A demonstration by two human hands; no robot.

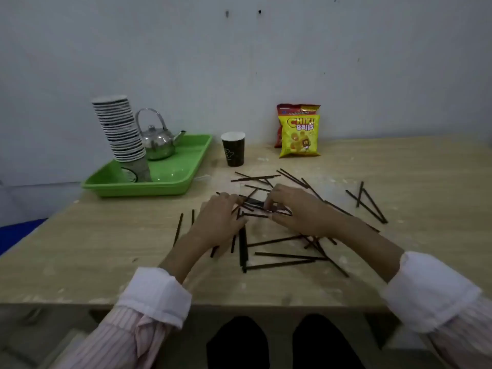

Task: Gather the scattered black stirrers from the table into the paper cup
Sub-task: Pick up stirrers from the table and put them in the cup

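Where the two hands meet above the middle of the table (80, 249), the black stirrers (282, 255) lie scattered, and several run under the palms and wrists out of sight. The right hand (298, 211) curls its fingers down onto a few stirrers. The left hand (218, 219) has its fingers together, reaching for the same spot; whether they pinch anything cannot be told through the blur. The paper cup (233, 151) stands upright beyond the pile, between the green tray (170, 182) and the snack bag (299, 137). Its inside is not visible. Both sleeves are cut off at the bottom edge.
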